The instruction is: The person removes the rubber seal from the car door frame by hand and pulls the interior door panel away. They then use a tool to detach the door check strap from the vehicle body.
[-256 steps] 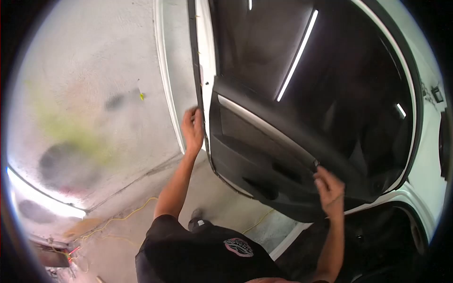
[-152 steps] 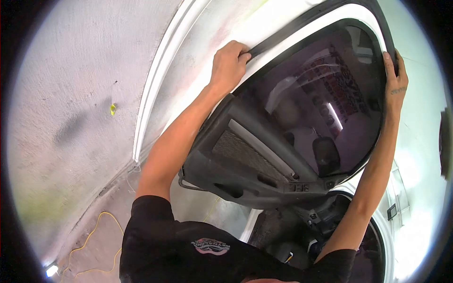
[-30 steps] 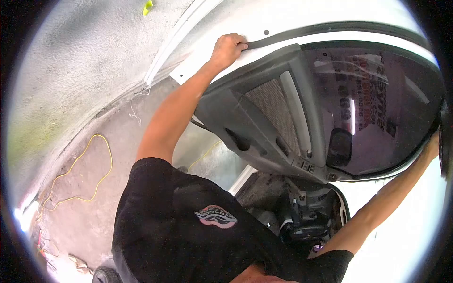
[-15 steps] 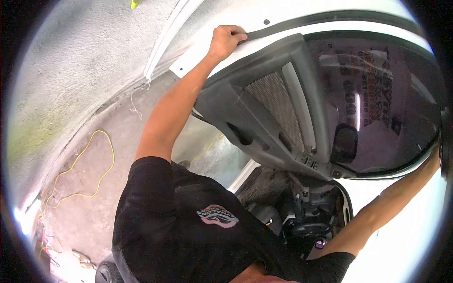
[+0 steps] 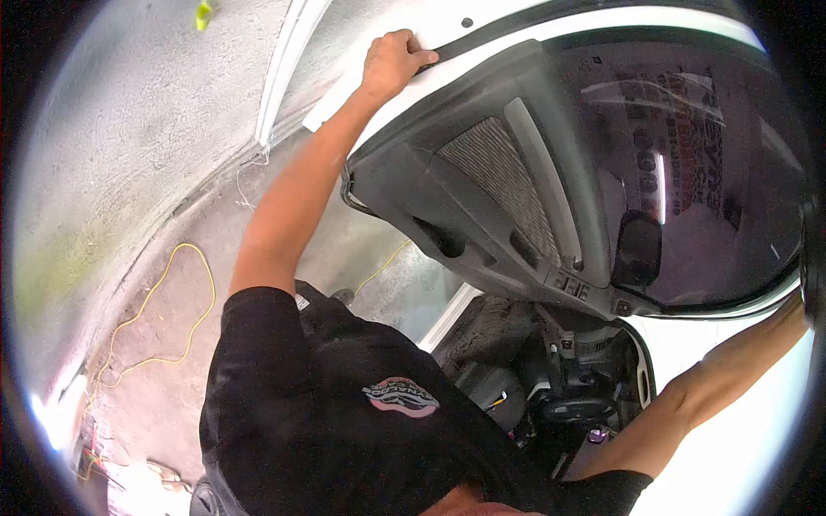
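My left hand [image 5: 397, 64] is at the upper middle, its fingers and thumb closed on a black rubber seal strip [image 5: 499, 31] that runs along the white door edge. Below it is the open car door's dark inner panel [image 5: 413, 193], with a ribbed insert, a pull handle and window switches. Tinted window glass [image 5: 697, 172] fills the right part of the door, with lettering reflected in it. My right hand [image 5: 802, 311] reaches to the far right edge of the window frame; its fingers are hidden there.
A rough grey wall [image 5: 163, 103] stands at the left. A yellow cord [image 5: 212, 292] loops over the concrete floor [image 5: 163, 335]. Beneath the door, the car's dark interior shows a steering wheel [image 5: 576, 408]. White bodywork [image 5: 723, 421] lies at lower right.
The view has shifted slightly, so the door and my left hand appear a little higher and farther left. My left hand keeps its hold on the seal strip.
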A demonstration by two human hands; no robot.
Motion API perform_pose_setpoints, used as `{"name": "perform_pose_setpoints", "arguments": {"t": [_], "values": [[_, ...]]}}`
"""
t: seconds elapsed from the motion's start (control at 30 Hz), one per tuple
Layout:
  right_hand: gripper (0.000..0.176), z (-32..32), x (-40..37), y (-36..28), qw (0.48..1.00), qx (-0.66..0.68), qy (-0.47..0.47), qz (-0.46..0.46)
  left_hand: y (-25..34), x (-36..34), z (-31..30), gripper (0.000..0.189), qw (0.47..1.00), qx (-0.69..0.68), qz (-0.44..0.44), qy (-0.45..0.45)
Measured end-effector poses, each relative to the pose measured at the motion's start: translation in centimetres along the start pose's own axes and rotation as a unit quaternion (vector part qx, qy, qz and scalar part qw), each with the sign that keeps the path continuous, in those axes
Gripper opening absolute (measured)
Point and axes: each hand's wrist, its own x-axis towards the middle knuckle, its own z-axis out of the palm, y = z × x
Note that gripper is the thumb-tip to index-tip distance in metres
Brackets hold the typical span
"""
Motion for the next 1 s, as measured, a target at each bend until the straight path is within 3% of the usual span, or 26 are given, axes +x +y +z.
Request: {"name": "perform_pose_setpoints", "arguments": {"t": [0.03, 0.1, 0.17, 0.23, 0.37, 0.47, 0.57, 0.6, 0.63, 0.7, 0.83, 0.9, 0.93, 1.0], "values": [[0.040, -0.3, -3.2, -0.6, 0.983, 0.034, -0.079, -0.163, -0.2, 0.4, 0.0, 0.033, 0.999, 0.038, 0.010, -0.028], [0.041, -0.4, -2.4, 0.0, 0.981, 0.034, -0.085, -0.173, 0.3, 0.4, 0.4, 0.035, 0.996, 0.057, 0.014, -0.061], [0.041, -0.2, -1.3, 0.4, 0.977, 0.057, -0.084, -0.188, 1.2, 0.5, 0.2, 0.032, 0.978, 0.188, 0.058, -0.066], [0.042, 0.2, -0.6, 1.0, 0.981, 0.062, -0.065, -0.174, 1.5, 0.6, -0.2, 0.038, 0.975, 0.199, 0.058, -0.075], [0.043, 0.4, -0.9, 1.5, 0.974, 0.029, -0.006, -0.225, -1.2, -0.1, -0.7, 0.035, 0.994, 0.067, -0.001, -0.092], [0.044, 0.6, 2.1, 4.8, 0.945, 0.024, -0.008, -0.326, -2.2, -3.8, -1.1, 0.024, 0.993, -0.119, 0.005, 0.017], [0.042, 0.2, 0.5, 3.6, 0.959, 0.020, -0.047, -0.280, -4.3, -6.3, -2.2, 0.022, 0.992, -0.115, -0.051, 0.001], [0.041, 1.4, 10.5, 9.6, 0.985, -0.102, 0.135, -0.042, -4.5, -6.4, -2.7, 0.022, 0.992, -0.114, -0.055, 0.001], [0.041, 1.3, 8.7, 8.8, 0.985, -0.101, 0.131, -0.043, -4.5, -6.0, -3.1, 0.022, 0.993, -0.106, -0.055, -0.018], [0.038, 0.7, 2.8, 5.4, 0.937, -0.029, 0.003, -0.347, -5.3, -4.8, -3.4, 0.021, 0.993, -0.103, -0.057, -0.030], [0.036, 1.1, 3.9, 6.4, 0.939, -0.027, 0.018, -0.344, -6.5, -2.3, -2.9, 0.014, 0.997, -0.069, 0.016, 0.025], [0.036, 1.0, 10.2, 11.1, 0.986, -0.065, 0.112, -0.101, -7.1, -1.5, -2.4, 0.013, 0.997, -0.076, -0.021, -0.007], [0.036, 1.1, 8.0, 9.3, 0.987, -0.063, 0.110, -0.102, -7.3, -1.6, -2.1, 0.013, 0.996, -0.085, -0.023, -0.017], [0.037, 0.9, 3.2, 5.8, 0.937, -0.014, 0.040, -0.347, -7.8, -1.8, -1.5, 0.015, 0.995, -0.091, -0.025, -0.009]]}}
